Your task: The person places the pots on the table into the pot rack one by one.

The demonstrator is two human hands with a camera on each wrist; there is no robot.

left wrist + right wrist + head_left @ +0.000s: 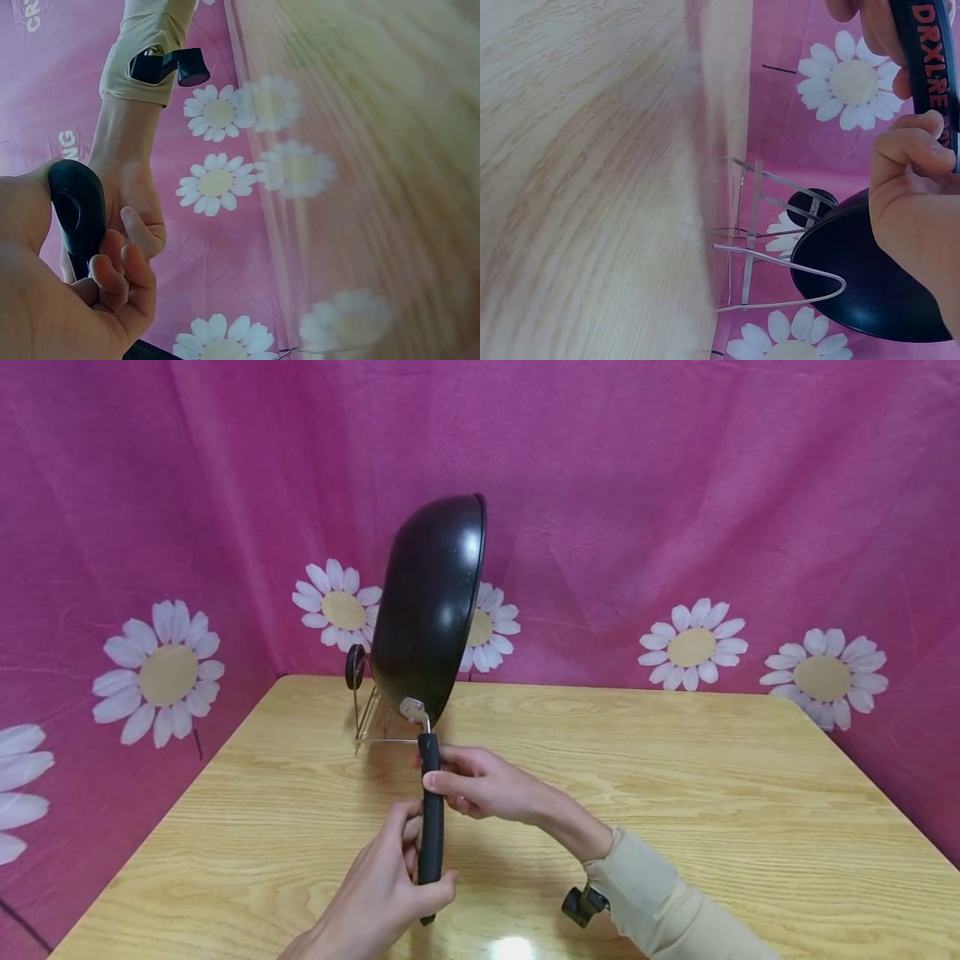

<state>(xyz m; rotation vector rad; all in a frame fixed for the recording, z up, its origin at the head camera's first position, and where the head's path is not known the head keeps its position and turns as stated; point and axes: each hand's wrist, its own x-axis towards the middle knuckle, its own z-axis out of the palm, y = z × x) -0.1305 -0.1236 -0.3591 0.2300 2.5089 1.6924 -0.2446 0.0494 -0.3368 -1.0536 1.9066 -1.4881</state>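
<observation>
A black wok (pixel 431 602) is held up on its side above the table, its dark rounded underside facing left and its rim to the right. My right hand (pixel 487 785) grips the upper part of its black handle (pixel 431 827), thumb on the near side. Lower down, my left hand (pixel 375 885) has its fingers curled behind the handle's end and its thumb across the front. In the left wrist view, the handle's end (pixel 79 199) lies in the left palm. Red lettering shows along the handle in the right wrist view, above the right hand (pixel 919 195).
A thin wire rack (pixel 367 718) stands on the wooden table (pixel 637 793) behind the wok and to its left, partly hidden by it. A black round disc (pixel 355 667) is at the rack's left side. A pink curtain (pixel 600 485) with daisies hangs behind the table.
</observation>
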